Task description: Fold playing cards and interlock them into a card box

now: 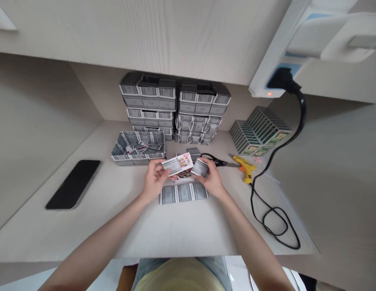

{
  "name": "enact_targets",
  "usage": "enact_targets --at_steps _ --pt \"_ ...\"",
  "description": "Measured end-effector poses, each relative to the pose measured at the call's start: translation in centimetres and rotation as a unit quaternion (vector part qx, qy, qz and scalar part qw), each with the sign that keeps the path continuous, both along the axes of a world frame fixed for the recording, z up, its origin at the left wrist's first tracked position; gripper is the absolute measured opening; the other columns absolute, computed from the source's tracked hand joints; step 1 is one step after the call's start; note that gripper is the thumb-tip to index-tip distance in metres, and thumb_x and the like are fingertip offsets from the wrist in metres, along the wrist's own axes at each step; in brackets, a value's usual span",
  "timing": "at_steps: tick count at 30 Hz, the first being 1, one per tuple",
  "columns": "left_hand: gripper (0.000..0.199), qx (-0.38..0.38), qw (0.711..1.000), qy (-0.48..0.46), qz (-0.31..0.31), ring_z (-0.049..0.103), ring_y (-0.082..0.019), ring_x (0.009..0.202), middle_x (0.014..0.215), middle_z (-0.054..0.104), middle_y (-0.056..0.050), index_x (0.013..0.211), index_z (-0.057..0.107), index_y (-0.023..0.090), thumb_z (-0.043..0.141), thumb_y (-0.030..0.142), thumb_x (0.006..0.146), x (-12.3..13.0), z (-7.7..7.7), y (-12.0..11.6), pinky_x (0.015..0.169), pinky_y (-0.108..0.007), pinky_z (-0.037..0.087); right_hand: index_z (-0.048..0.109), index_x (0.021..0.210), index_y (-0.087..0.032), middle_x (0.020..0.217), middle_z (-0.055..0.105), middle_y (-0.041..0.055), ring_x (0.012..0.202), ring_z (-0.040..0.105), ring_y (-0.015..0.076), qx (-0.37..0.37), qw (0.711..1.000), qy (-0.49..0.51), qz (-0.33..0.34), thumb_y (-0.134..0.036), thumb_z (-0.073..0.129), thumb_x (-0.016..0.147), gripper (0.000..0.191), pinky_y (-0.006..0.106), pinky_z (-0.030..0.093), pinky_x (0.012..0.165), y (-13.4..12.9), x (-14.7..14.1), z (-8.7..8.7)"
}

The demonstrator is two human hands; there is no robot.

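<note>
Near the middle of the desk, my left hand (154, 178) is closed on playing cards (177, 164), a face card partly covered by a grey-backed piece. To its right, my right hand (212, 178) grips a small grey-backed card piece (200, 167), close to those cards but slightly apart. Beneath both hands lie more cards (184, 174), face up and partly hidden. A strip of three grey-backed card panels (184, 193) rests flat on the desk just in front of them. Behind the hands is another grey card piece (193, 152).
A card-built box (138, 161) holding loose cards stands left, with stacked card boxes (150, 101) behind. Black scissors (220, 162), a yellow glue gun (248, 169) with its cable, and green-striped card blocks (257, 131) are right. A phone (72, 184) lies far left.
</note>
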State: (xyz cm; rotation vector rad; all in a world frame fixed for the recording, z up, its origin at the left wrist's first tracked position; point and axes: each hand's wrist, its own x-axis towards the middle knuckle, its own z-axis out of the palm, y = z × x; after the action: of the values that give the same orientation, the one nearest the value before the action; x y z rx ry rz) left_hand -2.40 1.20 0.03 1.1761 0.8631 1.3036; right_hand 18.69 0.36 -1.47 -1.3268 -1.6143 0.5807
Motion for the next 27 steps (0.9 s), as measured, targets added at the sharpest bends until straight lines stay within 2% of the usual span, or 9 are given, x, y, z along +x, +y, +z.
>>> enact_targets --at_steps 9,16,19,23,27 --pt "0.041 0.005 1.0 0.014 -0.015 0.065 -0.016 0.063 0.09 0.064 -0.004 0.103 0.037 0.02 0.062 0.031 0.073 -0.07 -0.23 0.14 0.06 -0.033 0.056 0.044 0.116 -0.023 0.112 0.047 0.0079 0.106 0.046 0.0238 0.029 1.0 -0.011 -0.005 -0.019 0.065 0.065 0.055 0.039 0.038 0.091 -0.1 -0.03 0.35" --pt "0.039 0.007 1.0 0.027 -0.011 0.065 -0.015 0.065 0.092 0.064 -0.005 0.105 0.038 0.019 0.061 0.029 0.074 0.13 -0.09 -0.11 0.062 -0.033 0.056 0.041 0.118 -0.023 0.114 0.045 0.0079 0.108 0.045 0.0232 0.048 0.999 -0.017 0.018 -0.017 0.062 0.067 0.055 0.038 0.037 0.093 -0.48 -0.27 0.36" --pt "0.038 0.013 0.999 0.033 -0.028 0.065 -0.014 0.066 0.092 0.064 -0.005 0.104 0.038 0.018 0.06 0.028 0.075 0.15 -0.3 -0.24 0.063 -0.032 0.056 0.041 0.117 -0.023 0.113 0.045 0.0081 0.108 0.045 0.0239 0.044 0.998 -0.028 0.024 -0.016 0.061 0.068 0.054 0.04 0.036 0.094 -0.54 -0.42 0.43" --pt "0.036 0.025 0.997 0.047 -0.059 0.064 -0.014 0.064 0.093 0.064 -0.006 0.104 0.04 0.018 0.06 0.028 0.075 0.0 -0.58 -0.29 0.06 -0.029 0.055 0.041 0.117 -0.024 0.113 0.046 0.0081 0.108 0.045 0.0248 0.041 0.998 -0.032 0.029 -0.015 0.06 0.067 0.054 0.042 0.036 0.094 -0.6 -0.35 0.5" --pt "0.034 0.026 0.996 0.058 -0.064 0.063 -0.014 0.06 0.085 0.064 -0.004 0.105 0.043 0.018 0.058 0.028 0.076 -0.32 -0.49 -0.08 0.052 -0.025 0.052 0.041 0.118 -0.025 0.115 0.046 0.008 0.11 0.045 0.0248 0.045 0.997 -0.038 0.048 -0.011 0.058 0.067 0.056 0.042 0.036 0.095 -0.79 -0.27 0.59"
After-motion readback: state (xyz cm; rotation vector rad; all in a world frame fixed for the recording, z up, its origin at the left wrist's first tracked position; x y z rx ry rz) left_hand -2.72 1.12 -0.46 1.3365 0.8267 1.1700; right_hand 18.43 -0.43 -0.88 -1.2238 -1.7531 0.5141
